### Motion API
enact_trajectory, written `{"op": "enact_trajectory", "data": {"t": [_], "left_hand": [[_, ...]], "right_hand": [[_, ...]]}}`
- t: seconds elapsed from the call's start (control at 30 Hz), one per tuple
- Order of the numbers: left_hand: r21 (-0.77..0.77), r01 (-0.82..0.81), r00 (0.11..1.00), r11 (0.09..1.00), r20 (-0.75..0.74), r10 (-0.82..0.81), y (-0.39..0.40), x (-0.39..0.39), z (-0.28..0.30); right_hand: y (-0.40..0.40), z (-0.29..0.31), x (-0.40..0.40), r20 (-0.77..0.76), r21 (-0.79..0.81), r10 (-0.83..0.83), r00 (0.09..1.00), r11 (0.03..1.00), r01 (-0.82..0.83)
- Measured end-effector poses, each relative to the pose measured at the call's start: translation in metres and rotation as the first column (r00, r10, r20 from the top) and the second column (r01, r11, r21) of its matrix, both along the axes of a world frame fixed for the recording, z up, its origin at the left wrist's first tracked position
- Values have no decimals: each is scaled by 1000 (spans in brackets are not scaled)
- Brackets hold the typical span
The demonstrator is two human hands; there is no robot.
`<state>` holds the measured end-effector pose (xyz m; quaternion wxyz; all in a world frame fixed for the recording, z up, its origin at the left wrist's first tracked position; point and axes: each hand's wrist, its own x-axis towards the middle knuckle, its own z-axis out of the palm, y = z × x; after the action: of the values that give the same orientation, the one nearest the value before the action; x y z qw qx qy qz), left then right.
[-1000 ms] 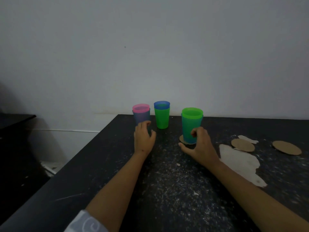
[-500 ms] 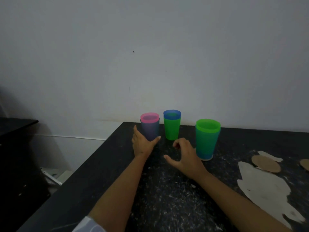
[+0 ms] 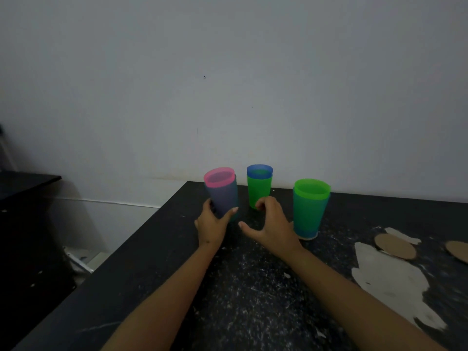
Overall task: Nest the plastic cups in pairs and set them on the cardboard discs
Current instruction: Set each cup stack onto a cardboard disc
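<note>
Cups nested in three pairs; green pair [image 3: 310, 209] on disc; left hand [image 3: 212, 225] grips pink-blue pair [image 3: 221, 192]; right hand [image 3: 273, 224] loose, empty; two discs [image 3: 395, 247] bare.

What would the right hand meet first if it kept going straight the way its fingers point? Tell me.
Most likely the green cup with the blue cup nested inside: the right hand points at its base, just short of it, though depth is unclear.

A black desk [image 3: 253, 300], speckled with white scuffs, stands against a plain pale wall [image 3: 228, 84]. A large patch of peeled surface [image 3: 390, 282] shows pale on its right. A dark piece of furniture [image 3: 22, 183] stands at far left.
</note>
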<state>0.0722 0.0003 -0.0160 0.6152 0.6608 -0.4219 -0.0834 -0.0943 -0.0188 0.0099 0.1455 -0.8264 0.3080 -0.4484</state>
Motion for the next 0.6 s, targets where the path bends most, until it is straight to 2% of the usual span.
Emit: {"op": "enact_trajectory", "data": {"t": [0.07, 0.23, 0.47, 0.6], "left_hand": [[-31, 53, 999, 998, 9, -53, 16, -6, 1], [-81, 175, 978, 981, 126, -165, 45, -28, 9], [-34, 392, 897, 919, 236, -374, 64, -109, 30], [-59, 500, 851, 864, 217, -478, 57, -168, 34]], "right_hand": [[7, 6, -1, 35, 34, -7, 999, 999, 6], [23, 26, -17, 151, 234, 18, 988, 971, -54], [41, 43, -83, 233, 250, 35, 972, 964, -95], [44, 47, -139, 278, 233, -75, 958, 972, 8]]}}
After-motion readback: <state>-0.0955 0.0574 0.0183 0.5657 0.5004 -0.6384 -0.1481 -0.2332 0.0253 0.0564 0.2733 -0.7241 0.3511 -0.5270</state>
